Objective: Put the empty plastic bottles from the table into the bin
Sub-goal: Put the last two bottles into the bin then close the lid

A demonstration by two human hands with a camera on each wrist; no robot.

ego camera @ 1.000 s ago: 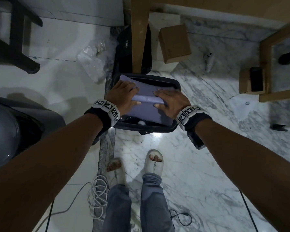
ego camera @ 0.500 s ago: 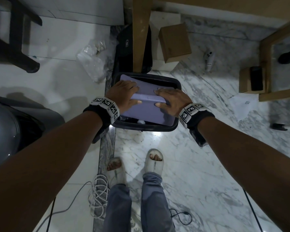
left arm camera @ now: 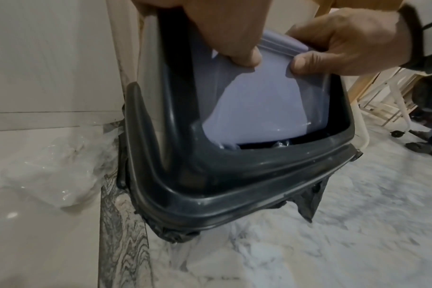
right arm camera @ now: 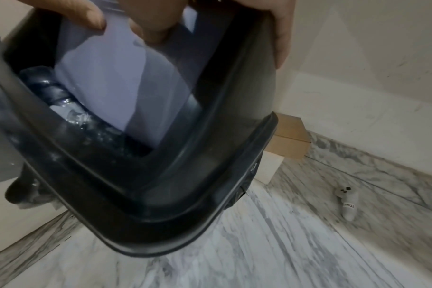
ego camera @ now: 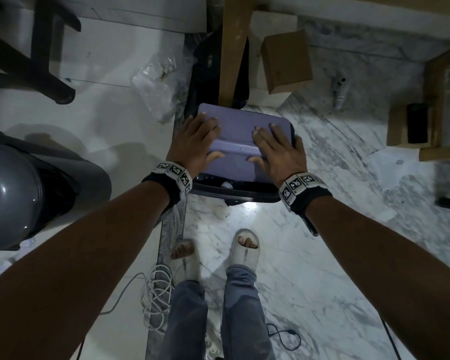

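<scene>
Head view, left to right: a grey domed object (ego camera: pixel 8 193) sits at the left edge, then a crumpled clear bag (ego camera: pixel 156 87) on the white floor, then the dark bin (ego camera: pixel 234 194) at the foot of a wooden desk leg (ego camera: pixel 231 48). A lilac swing lid (ego camera: pixel 242 131) covers the bin's mouth. The left hand (ego camera: pixel 192 141) lies flat on the lid's left part, fingers straight and spread; its grip closes on nothing. The right hand (ego camera: pixel 278 149) lies flat on the lid's right part, fingers straight, the outer ones over the bin's rim. Both wrists wear bands printed with black-and-white square codes; no words can be read on them.

In the left wrist view the lid tilts down into the bin, with both thumbs on its upper edge. In the right wrist view clear bottles (right arm camera: pixel 69 115) lie inside the bin under the lid's lower edge.

Further right, a cardboard box (ego camera: pixel 286 61) stands by the wall, and a white controller (right arm camera: pixel 347 202) lies on the marble floor; its black lettering is too blurred to read.
</scene>
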